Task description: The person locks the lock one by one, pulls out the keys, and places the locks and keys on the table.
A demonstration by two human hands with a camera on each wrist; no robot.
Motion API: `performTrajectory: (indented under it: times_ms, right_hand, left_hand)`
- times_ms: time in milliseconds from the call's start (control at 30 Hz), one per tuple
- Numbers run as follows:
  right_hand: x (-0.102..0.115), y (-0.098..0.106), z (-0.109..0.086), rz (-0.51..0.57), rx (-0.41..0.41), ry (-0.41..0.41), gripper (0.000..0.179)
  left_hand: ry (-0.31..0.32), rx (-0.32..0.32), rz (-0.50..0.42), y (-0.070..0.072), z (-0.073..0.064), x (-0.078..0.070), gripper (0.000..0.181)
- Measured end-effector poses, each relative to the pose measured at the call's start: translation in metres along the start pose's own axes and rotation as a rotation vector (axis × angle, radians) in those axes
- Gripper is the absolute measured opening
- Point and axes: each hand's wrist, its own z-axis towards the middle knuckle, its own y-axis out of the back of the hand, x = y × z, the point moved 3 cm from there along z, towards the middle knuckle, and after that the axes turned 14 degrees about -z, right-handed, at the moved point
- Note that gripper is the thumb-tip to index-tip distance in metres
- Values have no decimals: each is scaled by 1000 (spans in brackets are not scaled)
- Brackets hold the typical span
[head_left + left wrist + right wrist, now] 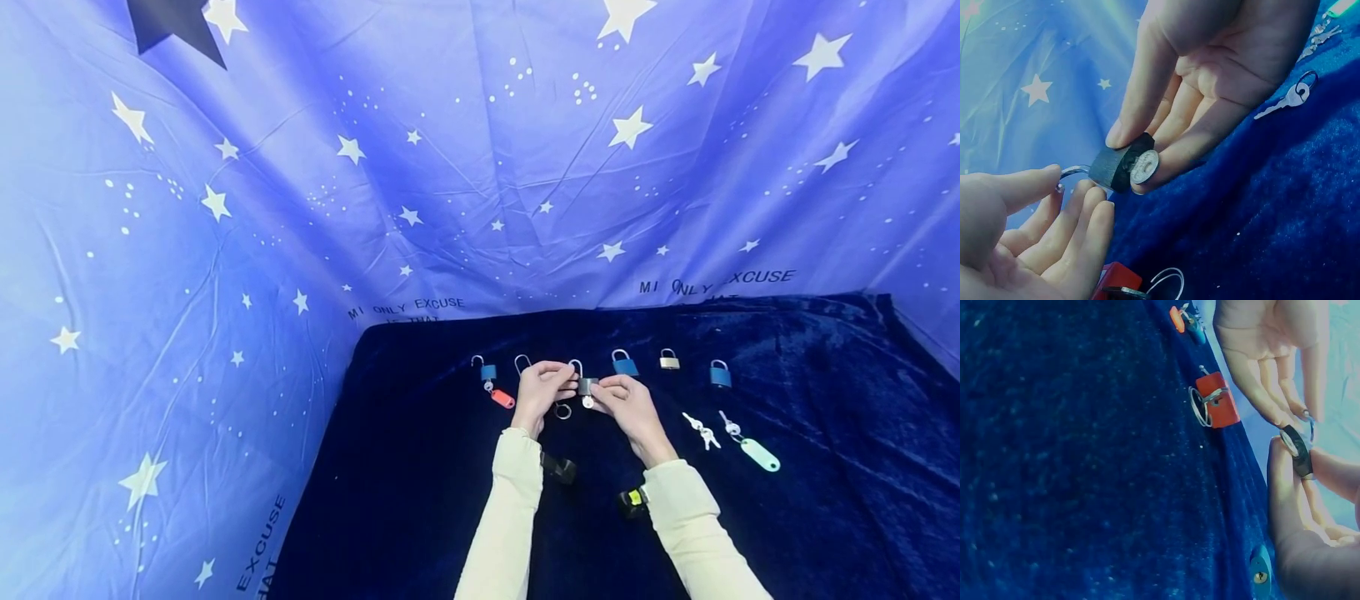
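Between the two hands is a small dark grey padlock (588, 387), its shackle swung open. My left hand (542, 390) pinches the end of the shackle (1074, 169) between thumb and fingers. The padlock's body is held between the thumb and fingers of my right hand (628, 408). A silver key (1145, 167) with a round head sticks out of the bottom of the body. Just below my left hand is a red padlock (1217, 403) with a key and ring (562, 411); the left hand mostly hides its body in the head view.
A blue padlock with a red tag (502, 398) lies at the left. Right of the hands are a blue padlock (625, 367), a brass padlock (670, 363) and another blue padlock (720, 377). Loose keys (702, 431) and a green key tag (760, 455) lie nearer on the dark blue cloth (405, 500).
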Motion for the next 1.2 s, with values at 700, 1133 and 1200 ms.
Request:
performTrajectory:
  times_ms: [700, 1133, 1200]
  right_hand:
    - [-2, -6, -6, 47, 1, 32, 23]
    - [0, -12, -12, 130, 23, 23, 22]
    - [0, -13, -13, 142, 38, 12, 25]
  left_hand:
    - [28, 81, 104, -2, 3, -2, 45]
    - [-6, 105, 121, -12, 0, -8, 26]
    - [-20, 87, 107, -13, 0, -10, 27]
